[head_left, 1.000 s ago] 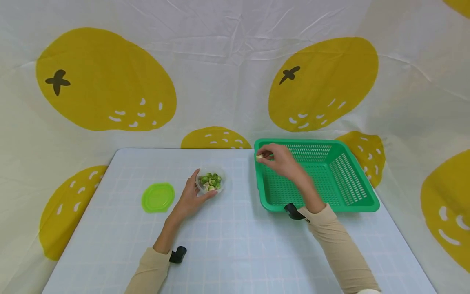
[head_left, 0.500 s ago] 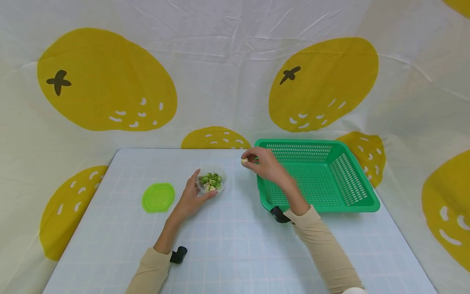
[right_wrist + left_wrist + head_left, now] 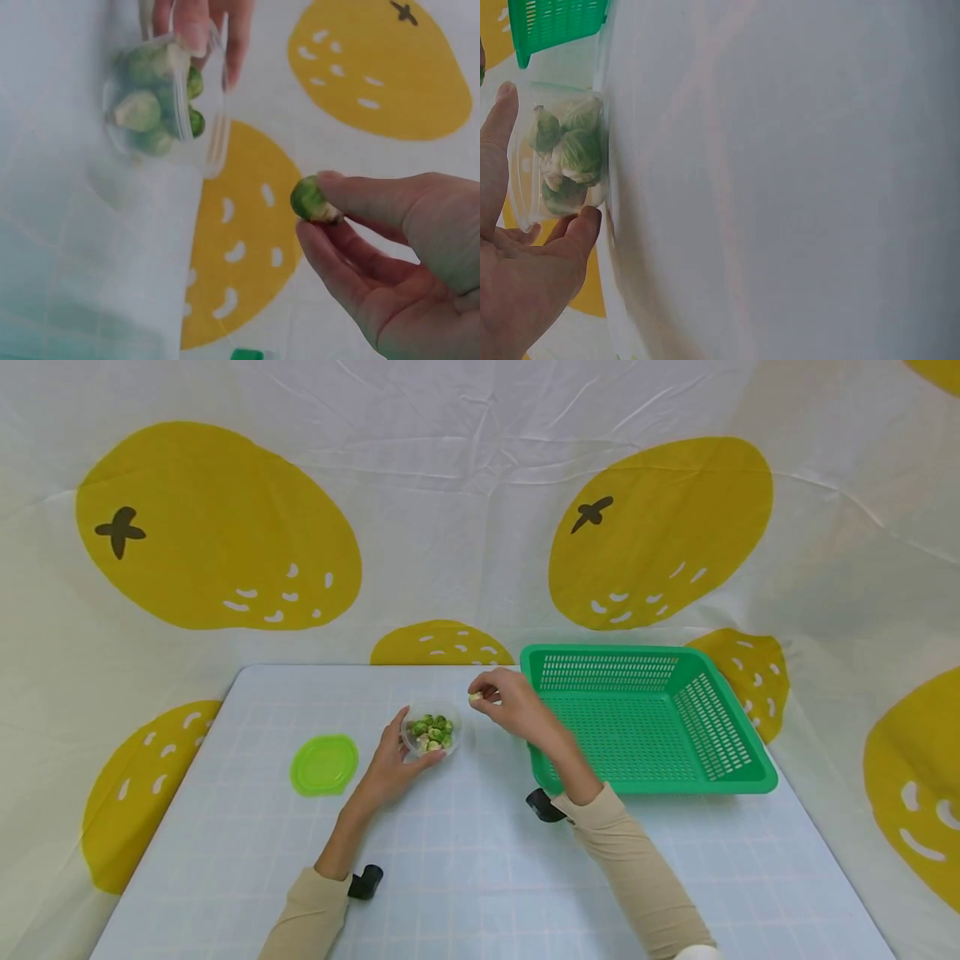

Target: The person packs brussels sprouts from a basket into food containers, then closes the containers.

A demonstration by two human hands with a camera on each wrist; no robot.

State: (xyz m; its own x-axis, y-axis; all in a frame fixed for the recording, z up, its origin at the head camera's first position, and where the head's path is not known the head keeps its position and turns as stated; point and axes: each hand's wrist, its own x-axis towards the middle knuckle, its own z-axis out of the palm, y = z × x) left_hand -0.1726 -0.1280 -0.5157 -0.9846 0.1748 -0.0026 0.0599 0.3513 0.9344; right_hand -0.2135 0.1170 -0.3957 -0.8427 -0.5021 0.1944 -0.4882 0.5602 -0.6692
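Note:
A clear round plastic container (image 3: 454,729) with several Brussels sprouts in it stands on the table. My left hand (image 3: 390,768) grips it from the left, thumb on the near side and fingers on the far side. In the left wrist view the sprouts (image 3: 579,156) show through the container's wall. Between thumb and fingertips my right hand (image 3: 515,703) pinches a single Brussels sprout (image 3: 309,199). That hand is raised to the right of the container, between it and the green plastic basket (image 3: 622,735).
The slotted basket takes up the table's back right. A lime-green lid (image 3: 324,765) lies flat left of the container. Behind the pale checked table (image 3: 450,877) hangs a white cloth (image 3: 450,527) printed with yellow fruit.
My right hand has moved left from over the basket's left rim towards the container, still pinching the sprout. The left hand and container have stayed in place.

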